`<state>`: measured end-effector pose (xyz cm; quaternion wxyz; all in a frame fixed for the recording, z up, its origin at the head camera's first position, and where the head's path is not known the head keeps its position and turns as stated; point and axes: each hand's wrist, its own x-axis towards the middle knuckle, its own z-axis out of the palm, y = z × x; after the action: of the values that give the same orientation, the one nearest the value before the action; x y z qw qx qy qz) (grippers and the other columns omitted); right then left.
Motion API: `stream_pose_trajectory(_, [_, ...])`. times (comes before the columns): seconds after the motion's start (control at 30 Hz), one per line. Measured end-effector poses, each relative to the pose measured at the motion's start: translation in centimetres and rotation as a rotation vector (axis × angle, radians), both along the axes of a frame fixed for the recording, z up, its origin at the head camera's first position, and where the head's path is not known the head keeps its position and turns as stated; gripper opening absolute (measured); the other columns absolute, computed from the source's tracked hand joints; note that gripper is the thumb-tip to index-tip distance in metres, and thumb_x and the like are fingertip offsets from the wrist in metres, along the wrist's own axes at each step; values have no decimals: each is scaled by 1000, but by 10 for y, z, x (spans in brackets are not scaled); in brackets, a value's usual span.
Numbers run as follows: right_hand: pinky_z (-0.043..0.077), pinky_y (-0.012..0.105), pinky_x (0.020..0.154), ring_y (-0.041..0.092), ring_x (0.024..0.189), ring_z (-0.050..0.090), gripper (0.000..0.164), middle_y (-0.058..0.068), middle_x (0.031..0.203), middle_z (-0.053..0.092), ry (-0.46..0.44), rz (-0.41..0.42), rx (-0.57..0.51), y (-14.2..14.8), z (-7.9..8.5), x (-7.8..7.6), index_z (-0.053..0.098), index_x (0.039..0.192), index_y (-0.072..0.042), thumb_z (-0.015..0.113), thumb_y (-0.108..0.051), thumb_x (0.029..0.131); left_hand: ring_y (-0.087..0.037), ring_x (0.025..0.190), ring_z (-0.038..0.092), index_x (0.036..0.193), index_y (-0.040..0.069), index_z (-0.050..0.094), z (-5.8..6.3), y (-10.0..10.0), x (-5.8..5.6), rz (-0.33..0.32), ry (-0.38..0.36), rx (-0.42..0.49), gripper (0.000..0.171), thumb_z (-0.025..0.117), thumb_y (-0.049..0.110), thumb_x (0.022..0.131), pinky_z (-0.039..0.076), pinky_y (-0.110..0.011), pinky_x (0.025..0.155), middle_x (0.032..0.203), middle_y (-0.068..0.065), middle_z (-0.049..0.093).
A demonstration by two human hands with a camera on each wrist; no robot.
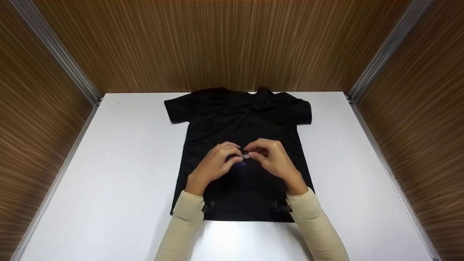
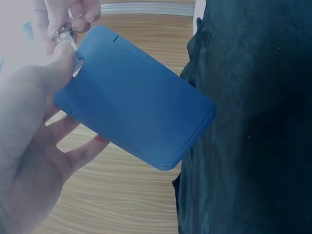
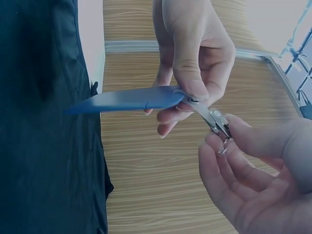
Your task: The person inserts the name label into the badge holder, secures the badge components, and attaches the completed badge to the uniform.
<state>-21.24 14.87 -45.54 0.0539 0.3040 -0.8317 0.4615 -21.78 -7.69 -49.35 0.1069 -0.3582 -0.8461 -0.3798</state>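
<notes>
A blue badge holder (image 2: 136,102) hangs from a short clear strap with a metal clip (image 3: 218,120) at its end. My left hand (image 1: 215,161) pinches the strap where it joins the holder, thumb on top. My right hand (image 1: 276,159) grips the metal clip between thumb and fingers. Both hands are close together above a black T-shirt (image 1: 246,195), which lies spread out with its sleeves to the sides. From the head view the holder is mostly hidden beneath my left hand and shows as a dark blue patch.
The T-shirt lies on a white table (image 1: 130,152), its collar near the far edge. Brown wood-grain panels (image 1: 224,43) enclose the table at the back and both sides, with metal posts (image 1: 61,50) in the back corners.
</notes>
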Motion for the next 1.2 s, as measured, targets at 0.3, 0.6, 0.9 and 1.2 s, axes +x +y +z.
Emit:
stream_pose_trajectory(0.3, [63, 37, 75, 26, 86, 74, 12, 9, 96, 77, 63, 8, -38, -3, 0, 1, 79, 98, -5, 74, 2, 90, -17, 99, 73, 102, 6, 75, 0, -1, 1, -56, -34, 79, 12, 69, 16, 100, 59, -32, 91, 103, -7, 77])
stream_pose_trajectory(0.6, [63, 35, 74, 21, 85, 74, 11, 9, 97, 77, 61, -1, -61, -2, 0, 1, 79, 98, -6, 74, 1, 91, -18, 96, 73, 102, 4, 76, -1, 0, 0, -71, -34, 122, 13, 69, 15, 99, 59, -34, 90, 100, -9, 76])
stream_pose_trajectory(0.9, [58, 24, 70, 20, 80, 71, 9, 12, 99, 77, 34, -3, -94, -1, -1, 0, 78, 101, -2, 73, -3, 93, -20, 95, 73, 101, 3, 76, -1, 0, 0, -69, -25, 162, 11, 73, 12, 96, 60, -37, 90, 99, -10, 76])
stream_pose_trajectory(1.2, [59, 27, 70, 19, 80, 72, 11, 15, 100, 77, 37, 6, -98, -2, -1, 1, 79, 101, -7, 73, -2, 93, -20, 91, 76, 97, 5, 81, -3, 0, 0, -71, -34, 240, 11, 77, 14, 93, 61, -33, 86, 97, -8, 80])
